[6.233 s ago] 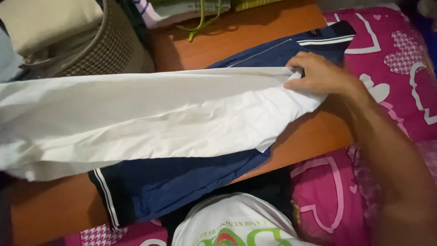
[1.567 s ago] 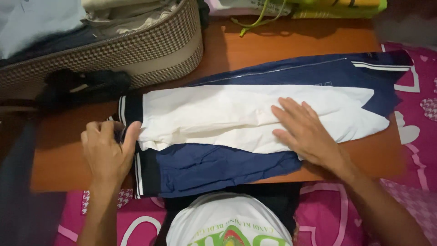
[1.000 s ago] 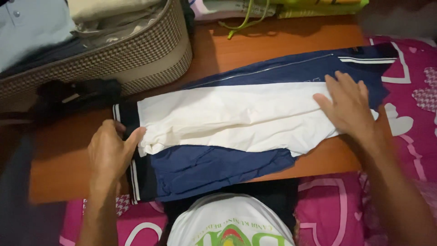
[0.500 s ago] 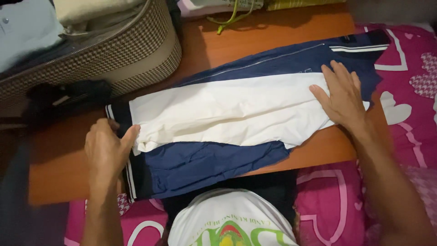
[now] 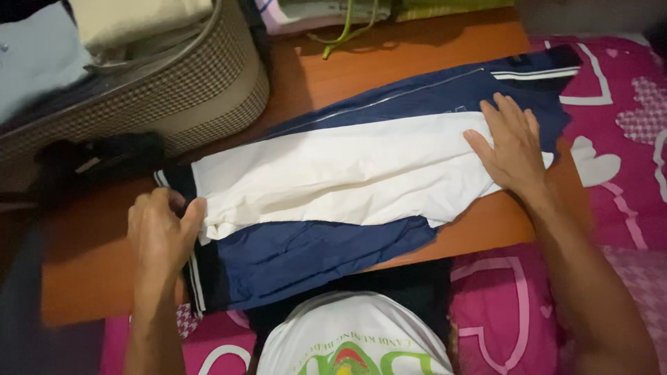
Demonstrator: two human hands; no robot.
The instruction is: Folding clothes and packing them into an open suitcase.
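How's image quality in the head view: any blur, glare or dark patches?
Head view: lighting is warm and soft, with no glare. The white sleeve on the navy jacket is bright, yet its creases still show. The left hand and right hand look slightly soft. The lower-left corner is dark and smeared. The suitcase casts a shadow on the wooden board.

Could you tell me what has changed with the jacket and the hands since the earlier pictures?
The white sleeve, once held stretched out, now lies folded across the navy jacket. The right hand slid to its right end; the left hand came in and grips the striped hem. The checked suitcase stayed open.
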